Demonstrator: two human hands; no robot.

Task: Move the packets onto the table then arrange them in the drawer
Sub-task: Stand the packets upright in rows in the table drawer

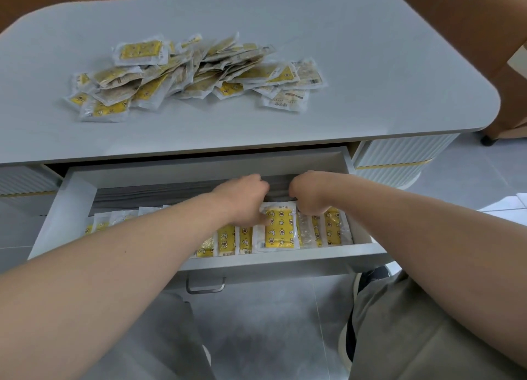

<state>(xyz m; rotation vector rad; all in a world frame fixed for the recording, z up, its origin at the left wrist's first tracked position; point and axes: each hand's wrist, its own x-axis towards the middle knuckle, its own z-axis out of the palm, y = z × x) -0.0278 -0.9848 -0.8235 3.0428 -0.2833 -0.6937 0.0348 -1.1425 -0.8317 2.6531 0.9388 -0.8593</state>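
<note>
1. The table (370, 66) fills the upper half of the frame. A loose pile of packets (194, 71) lies on it at upper left to centre, overlapping and facing every way.
2. The drawer (65, 208) is pulled open across the middle of the frame. A row of packets (228, 240) stands along its front wall, leaning one on the next with the yellow faces forward. The left part of the row is partly hidden by a forearm.
3. Behind the row the drawer floor shows bare and grey.
4. The left hand (242, 197) reaches into the drawer, fingers curled down on the upper left corner of the front packet (279, 231), which it seems to pinch.
5. The right hand (309, 193) is just beside it, fingers bent down into the tops of the packets at the right end of the row. I cannot tell whether it grips one or only presses them.
6. Judgement: the move onto the table looks done or nearly so, and arranging is under way. One row is in place, and the pile still on the table is the larger share of the work left.
</note>
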